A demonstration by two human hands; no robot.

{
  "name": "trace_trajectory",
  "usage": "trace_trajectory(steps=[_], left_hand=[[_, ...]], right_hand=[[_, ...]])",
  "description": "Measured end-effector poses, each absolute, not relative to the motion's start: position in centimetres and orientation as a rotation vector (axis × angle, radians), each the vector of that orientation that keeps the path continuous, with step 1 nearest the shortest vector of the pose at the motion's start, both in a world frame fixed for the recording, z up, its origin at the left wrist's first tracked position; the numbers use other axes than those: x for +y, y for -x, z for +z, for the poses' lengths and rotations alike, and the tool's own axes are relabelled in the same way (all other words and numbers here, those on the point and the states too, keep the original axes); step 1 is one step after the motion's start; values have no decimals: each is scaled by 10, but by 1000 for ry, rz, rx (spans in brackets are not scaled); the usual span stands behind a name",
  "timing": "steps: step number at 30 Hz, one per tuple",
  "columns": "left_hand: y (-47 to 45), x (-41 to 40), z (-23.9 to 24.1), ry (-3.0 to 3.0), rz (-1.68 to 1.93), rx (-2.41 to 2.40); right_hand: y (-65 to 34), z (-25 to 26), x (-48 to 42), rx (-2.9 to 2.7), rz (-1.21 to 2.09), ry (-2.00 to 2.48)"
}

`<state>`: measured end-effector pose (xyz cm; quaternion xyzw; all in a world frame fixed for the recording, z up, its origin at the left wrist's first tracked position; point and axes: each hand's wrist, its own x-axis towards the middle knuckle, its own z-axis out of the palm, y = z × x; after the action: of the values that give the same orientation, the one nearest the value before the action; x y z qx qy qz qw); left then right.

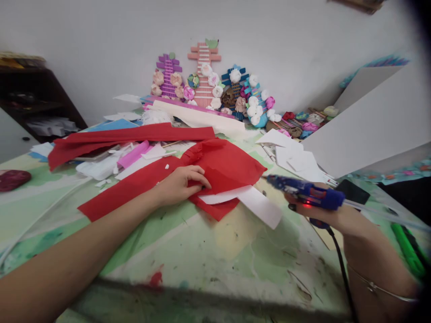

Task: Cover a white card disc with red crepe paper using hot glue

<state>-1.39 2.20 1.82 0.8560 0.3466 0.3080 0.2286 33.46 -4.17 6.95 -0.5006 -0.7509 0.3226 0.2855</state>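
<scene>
My left hand [180,185] rests on the red crepe paper [225,163], its thumb and fingers curled together at the paper's near edge. The sheet is folded over a white card strip [261,208], whose end sticks out toward the right. A red corner shows below the strip. My right hand [303,206] grips a blue hot glue gun [313,194] with a red light lit on it. The gun's nozzle points left, close to the right tip of the red paper. A clear glue stick comes out of its back, and a black cord hangs below.
Long red paper strips [134,134] and white scraps [96,168] lie on the left. Decorated stick crafts with paper flowers [204,76] lean against the wall. White card pieces [296,157] and a white board [363,121] are at right, near a green tool [407,249].
</scene>
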Motion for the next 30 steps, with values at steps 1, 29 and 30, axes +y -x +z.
trace_trajectory(steps=[1,29,30], left_hand=[[14,22,18,-2336,853,954],[-2,31,10,-1896,1017,991],[-2,31,11,-1895,1020,991]], right_hand=[[-341,70,-40,-1997,792,1420],[-204,60,-66,-2844,-398,872],[-198,53,-63,-2852,-451,811]])
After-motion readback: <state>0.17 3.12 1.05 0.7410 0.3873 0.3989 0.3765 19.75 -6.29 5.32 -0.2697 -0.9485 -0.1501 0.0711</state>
